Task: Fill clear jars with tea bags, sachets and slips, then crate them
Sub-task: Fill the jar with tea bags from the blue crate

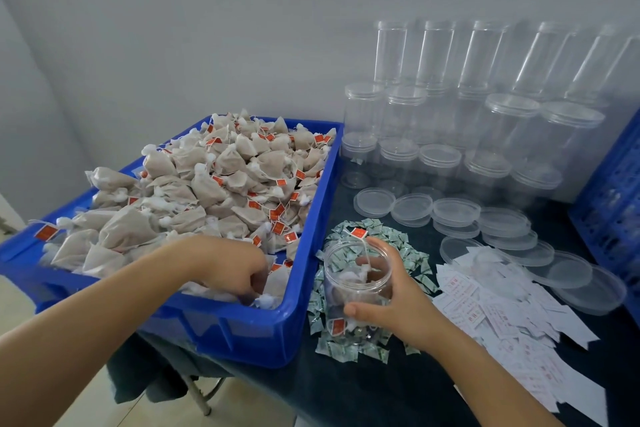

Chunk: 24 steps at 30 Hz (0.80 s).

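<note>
A big blue bin at the left holds a heap of tea bags with red tags. My left hand reaches into the bin's near right corner, fingers curled down among the bags; what they hold is hidden. My right hand grips an open clear jar standing on a pile of green-and-white sachets. A few tea bags lie inside the jar, and one red tag hangs over its rim. White slips lie spread to the right.
Many empty clear jars are stacked against the wall at the back right. Loose clear lids lie in rows in front of them. A blue crate stands at the right edge. The dark table's front edge is close.
</note>
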{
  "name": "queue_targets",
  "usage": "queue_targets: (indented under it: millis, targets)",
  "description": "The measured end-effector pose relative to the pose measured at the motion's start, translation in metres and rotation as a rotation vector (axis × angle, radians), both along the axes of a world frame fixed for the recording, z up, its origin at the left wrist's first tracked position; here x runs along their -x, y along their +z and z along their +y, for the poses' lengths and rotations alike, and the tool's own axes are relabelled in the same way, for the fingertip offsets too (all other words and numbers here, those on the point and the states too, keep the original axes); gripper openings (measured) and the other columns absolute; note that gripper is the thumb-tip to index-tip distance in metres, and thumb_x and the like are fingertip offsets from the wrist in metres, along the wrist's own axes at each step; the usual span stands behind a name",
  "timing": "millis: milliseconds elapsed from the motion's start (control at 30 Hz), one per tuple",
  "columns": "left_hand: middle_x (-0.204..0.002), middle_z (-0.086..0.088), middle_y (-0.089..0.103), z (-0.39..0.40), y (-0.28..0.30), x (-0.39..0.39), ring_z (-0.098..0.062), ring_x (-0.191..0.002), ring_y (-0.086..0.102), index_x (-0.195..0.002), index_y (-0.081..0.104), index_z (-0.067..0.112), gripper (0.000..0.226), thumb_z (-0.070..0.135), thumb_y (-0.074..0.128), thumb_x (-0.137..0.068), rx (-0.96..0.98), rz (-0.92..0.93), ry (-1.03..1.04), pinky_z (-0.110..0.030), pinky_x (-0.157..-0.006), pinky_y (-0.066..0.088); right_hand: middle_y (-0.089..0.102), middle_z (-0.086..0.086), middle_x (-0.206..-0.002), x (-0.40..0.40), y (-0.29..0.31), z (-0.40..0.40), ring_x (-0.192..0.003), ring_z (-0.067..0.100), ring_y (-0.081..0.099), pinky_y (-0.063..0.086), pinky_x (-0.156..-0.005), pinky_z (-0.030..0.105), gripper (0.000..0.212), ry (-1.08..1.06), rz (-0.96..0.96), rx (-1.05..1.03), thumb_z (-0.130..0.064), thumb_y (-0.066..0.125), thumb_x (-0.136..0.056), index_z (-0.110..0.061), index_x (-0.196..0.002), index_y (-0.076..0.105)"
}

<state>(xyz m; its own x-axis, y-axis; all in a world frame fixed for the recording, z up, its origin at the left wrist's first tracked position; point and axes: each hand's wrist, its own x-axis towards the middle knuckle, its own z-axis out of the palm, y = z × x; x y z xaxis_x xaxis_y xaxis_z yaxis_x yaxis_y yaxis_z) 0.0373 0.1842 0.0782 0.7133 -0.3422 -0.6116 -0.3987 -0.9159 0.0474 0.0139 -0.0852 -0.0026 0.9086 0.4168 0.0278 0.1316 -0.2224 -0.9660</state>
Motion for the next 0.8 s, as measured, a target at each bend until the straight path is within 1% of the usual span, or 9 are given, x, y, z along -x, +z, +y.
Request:
queue_targets:
  millis: [133,200,300,367,467,533,567,700,800]
  targets:
    - [-0.074,0.016,0.056,0.008,0.013,0.001,0.002,-0.063,0.05,-0.074,0.056,0.033,0.017,0.041,0.068,-0.083,0.101,-0.012,0.092,-0.012,-0.058,0.04,0.042,-0.017,-0.137,-0.001,-0.001,0.0,-0.109,-0.003,0.059,0.051,-0.078,0.01,0.095,0.007,-0.003,0.005,-0.024,0.089,-0.068,-0.061,-0.128,0.026]
    - [-0.071,0.015,0.057,0.013,0.025,0.001,0.0,-0.061,0.05,-0.074,0.057,0.032,0.021,0.044,0.073,-0.078,0.196,-0.043,0.126,-0.014,-0.057,0.04,0.042,-0.017,-0.136,-0.001,-0.001,0.0,-0.107,-0.005,0.059,0.051,-0.077,0.01,0.094,0.007,-0.002,0.001,-0.021,0.089,-0.069,-0.059,-0.129,0.027]
    - [-0.066,0.011,0.063,0.014,0.046,0.001,0.002,-0.056,0.055,-0.08,0.057,0.024,0.018,0.033,0.073,-0.081,0.396,-0.13,0.173,-0.014,-0.057,0.045,0.042,-0.017,-0.136,-0.001,-0.001,0.0,-0.104,-0.011,0.059,0.05,-0.076,0.008,0.094,0.01,-0.001,0.0,-0.022,0.089,-0.069,-0.058,-0.129,0.027]
    - [-0.066,0.012,0.066,0.008,0.056,0.003,0.002,-0.058,0.06,-0.085,0.057,0.021,0.017,0.026,0.072,-0.082,0.589,-0.184,0.211,-0.015,-0.06,0.048,0.041,-0.016,-0.136,-0.001,0.0,0.0,-0.103,-0.015,0.059,0.05,-0.075,0.007,0.094,0.012,0.004,-0.003,-0.024,0.089,-0.067,-0.058,-0.13,0.027]
    - [-0.075,0.02,0.066,-0.012,0.064,0.006,0.001,-0.066,0.064,-0.104,0.057,0.027,0.025,0.024,0.071,-0.083,0.796,-0.254,0.216,-0.014,-0.064,0.051,0.041,-0.017,-0.136,0.0,0.0,0.0,-0.102,-0.022,0.054,0.048,-0.075,0.004,0.095,0.007,-0.002,-0.002,-0.031,0.089,-0.063,-0.059,-0.13,0.027]
    - [-0.074,0.027,0.061,-0.029,0.065,0.007,0.006,-0.065,0.061,-0.112,0.056,0.035,0.032,0.023,0.069,-0.085,0.846,-0.311,0.169,-0.009,-0.063,0.048,0.042,-0.018,-0.136,-0.001,-0.001,-0.001,-0.103,-0.024,0.052,0.046,-0.076,0.002,0.096,0.005,-0.01,-0.001,-0.035,0.09,-0.062,-0.059,-0.13,0.026]
    - [-0.075,0.025,0.06,-0.037,0.065,0.007,0.008,-0.067,0.06,-0.112,0.057,0.037,0.032,0.022,0.068,-0.086,0.869,-0.335,0.147,-0.008,-0.063,0.047,0.041,-0.018,-0.137,-0.001,-0.002,-0.001,-0.104,-0.025,0.052,0.045,-0.076,0.001,0.097,0.006,-0.013,-0.001,-0.036,0.091,-0.063,-0.06,-0.13,0.026]
    - [-0.091,0.011,0.061,-0.068,0.059,0.001,-0.001,-0.08,0.065,-0.099,0.057,0.036,0.025,0.018,0.068,-0.086,0.952,-0.379,0.107,-0.016,-0.071,0.054,0.041,-0.021,-0.135,-0.001,-0.003,-0.001,-0.106,-0.025,0.051,0.046,-0.079,0.002,0.098,0.005,-0.001,-0.001,-0.041,0.092,-0.061,-0.063,-0.129,0.025]
    - [-0.092,0.011,0.061,-0.082,0.048,-0.002,-0.001,-0.084,0.061,-0.101,0.057,0.032,0.022,0.023,0.07,-0.085,0.894,-0.413,0.049,-0.018,-0.079,0.051,0.043,-0.019,-0.136,-0.002,-0.003,-0.001,-0.11,-0.015,0.056,0.048,-0.083,0.007,0.102,0.006,0.005,-0.01,-0.037,0.091,-0.06,-0.056,-0.135,0.025]
